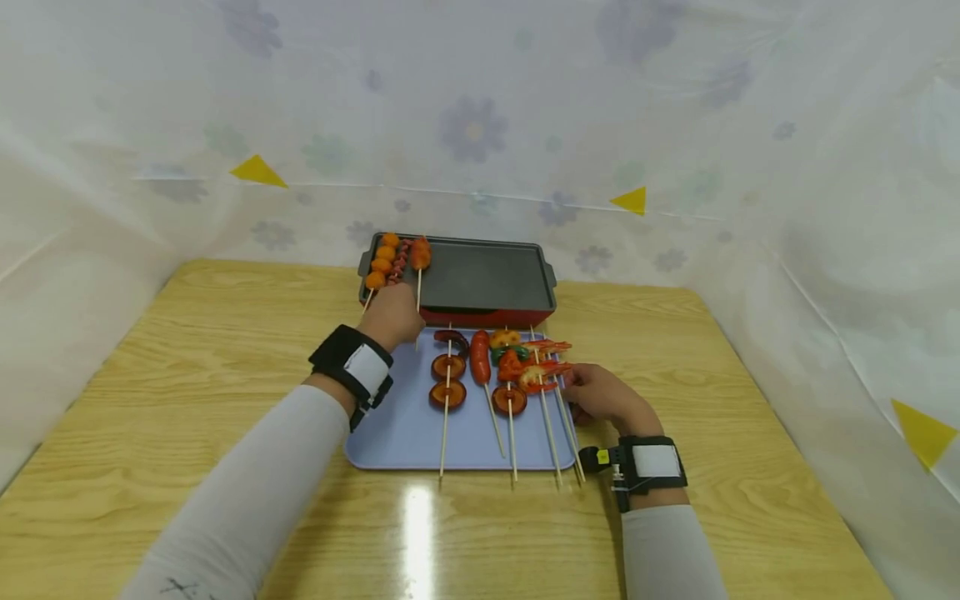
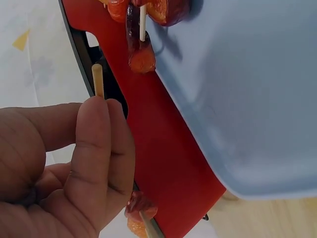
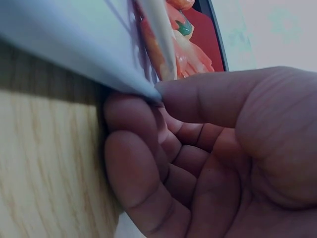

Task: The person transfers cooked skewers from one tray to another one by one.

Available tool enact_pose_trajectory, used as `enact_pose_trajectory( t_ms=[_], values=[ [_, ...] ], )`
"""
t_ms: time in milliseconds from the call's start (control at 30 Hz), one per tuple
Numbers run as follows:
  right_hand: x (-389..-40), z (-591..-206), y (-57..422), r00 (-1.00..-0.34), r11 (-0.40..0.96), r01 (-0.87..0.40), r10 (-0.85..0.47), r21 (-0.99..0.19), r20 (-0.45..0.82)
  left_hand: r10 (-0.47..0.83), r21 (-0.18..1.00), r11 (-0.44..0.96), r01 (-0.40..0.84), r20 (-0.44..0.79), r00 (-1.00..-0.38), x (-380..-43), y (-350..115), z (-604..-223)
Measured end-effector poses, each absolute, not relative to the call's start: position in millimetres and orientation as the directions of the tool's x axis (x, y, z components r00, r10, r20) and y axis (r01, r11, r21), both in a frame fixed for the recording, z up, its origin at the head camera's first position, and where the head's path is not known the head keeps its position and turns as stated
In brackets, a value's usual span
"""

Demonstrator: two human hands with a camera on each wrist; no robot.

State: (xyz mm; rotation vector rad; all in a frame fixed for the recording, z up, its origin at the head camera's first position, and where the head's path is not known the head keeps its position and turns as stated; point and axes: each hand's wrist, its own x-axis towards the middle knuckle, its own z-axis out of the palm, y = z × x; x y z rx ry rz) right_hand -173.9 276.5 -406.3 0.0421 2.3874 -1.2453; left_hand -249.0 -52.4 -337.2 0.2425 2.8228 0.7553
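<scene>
My left hand (image 1: 395,315) is at the front left of the dark grill plate (image 1: 487,271). Its thumb and fingers pinch a wooden skewer stick (image 2: 98,78), in line with the skewer of pinkish-purple pieces (image 1: 400,260). The orange-ball skewer (image 1: 382,265) lies left of it on the plate, and a reddish-brown skewer (image 1: 421,254) to its right. At the right edge of the pale blue tray (image 1: 397,433), my right hand (image 1: 603,393) pinches the rim, thumb above and fingers curled beneath. Shrimp skewers (image 1: 542,375) lie beside its thumb.
On the tray are also a mushroom skewer (image 1: 447,367), a sausage skewer (image 1: 480,358) and a mixed vegetable skewer (image 1: 510,400); several sticks overhang its front edge. The grill's red base (image 1: 487,318) stands right behind the tray on the wooden table (image 1: 225,400). A flowered sheet (image 1: 472,158) hangs behind.
</scene>
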Motion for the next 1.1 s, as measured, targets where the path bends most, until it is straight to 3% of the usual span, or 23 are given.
enact_pose_trajectory(
  t_ms=[367, 1100],
  values=[
    [-173.3, -405.3, 273.3, -0.903, 0.607, 0.223, -0.167, -0.763, -0.396, 0.189, 0.56, 0.826, 0.073, -0.153, -0.97, -246.5, -52.4, -347.5],
    [-173.2, -404.5, 271.0, -0.902, 0.602, 0.226, -0.169, -0.766, -0.398, 0.105, 0.706, 0.704, 0.075, 0.001, -0.994, -221.9, -49.1, -363.5]
  ],
)
